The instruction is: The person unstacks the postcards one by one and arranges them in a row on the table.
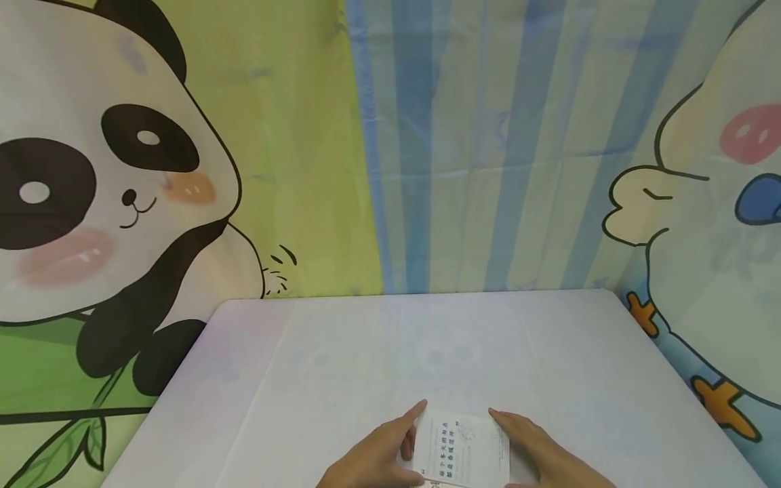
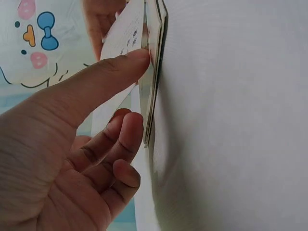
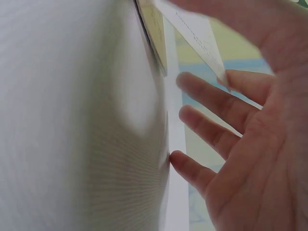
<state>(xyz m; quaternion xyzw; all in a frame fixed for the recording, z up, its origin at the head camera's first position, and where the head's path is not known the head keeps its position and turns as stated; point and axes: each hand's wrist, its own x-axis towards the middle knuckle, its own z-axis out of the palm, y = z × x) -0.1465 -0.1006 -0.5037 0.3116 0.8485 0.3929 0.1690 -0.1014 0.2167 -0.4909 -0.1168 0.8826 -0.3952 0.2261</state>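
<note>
A small book [image 1: 466, 447] with a white page bearing printed characters lies at the table's near edge in the head view. My left hand [image 1: 381, 453] holds its left side, index finger stretched along the edge and thumb near the lower left corner. In the left wrist view the thumb [image 2: 137, 60] presses on the book's edge, and the other fingers bend loosely below. A page [image 2: 122, 41] stands raised from the thicker layers. Across from it, my right hand [image 1: 546, 451] holds the right side. In the right wrist view its index finger touches a corner of the lifted page [image 3: 197, 41]; the thumb tip is cut off.
The white table [image 1: 390, 352] stretches away behind the book. A curtain [image 1: 476, 135] with blue stripes hangs beyond its far edge. A printed panda [image 1: 165, 190] is at the left, and a printed white cartoon figure [image 1: 720, 271] at the right.
</note>
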